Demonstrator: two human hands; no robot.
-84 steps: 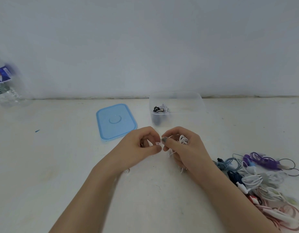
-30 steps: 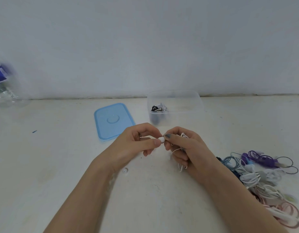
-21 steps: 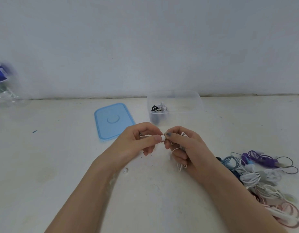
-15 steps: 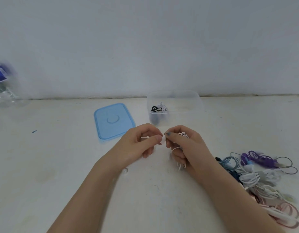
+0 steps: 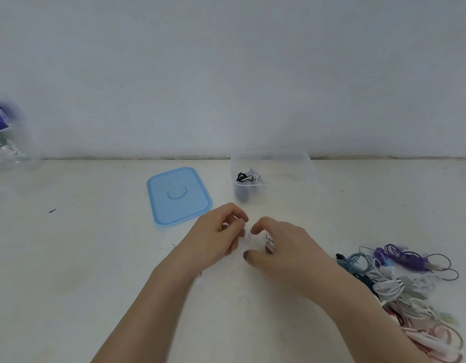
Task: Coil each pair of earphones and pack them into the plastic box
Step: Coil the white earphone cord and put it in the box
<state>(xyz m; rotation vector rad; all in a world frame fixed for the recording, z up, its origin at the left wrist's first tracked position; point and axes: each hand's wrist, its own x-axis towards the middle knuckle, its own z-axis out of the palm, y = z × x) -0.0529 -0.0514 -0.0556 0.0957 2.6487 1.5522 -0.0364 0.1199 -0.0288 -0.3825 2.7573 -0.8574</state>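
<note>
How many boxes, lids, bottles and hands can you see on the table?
Clear plastic box: 1
Blue lid: 1
Water bottle: 1
Hands: 2, left hand and right hand
Total: 5

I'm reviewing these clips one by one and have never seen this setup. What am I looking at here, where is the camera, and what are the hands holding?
There is no machine: a person works with bare hands, filmed by one wide-angle camera on their head, looking forward and down. The left hand and right hand meet over a white table. The right hand grips a small coil of white earphones; the left hand's curled fingers seem to pinch its end, though blur hides this. Behind them stands a clear plastic box, open, with a few coiled earphones inside. Its light blue lid lies flat to the left. A tangled pile of coloured earphones waits on the right, and a plastic bottle stands far left.
</note>
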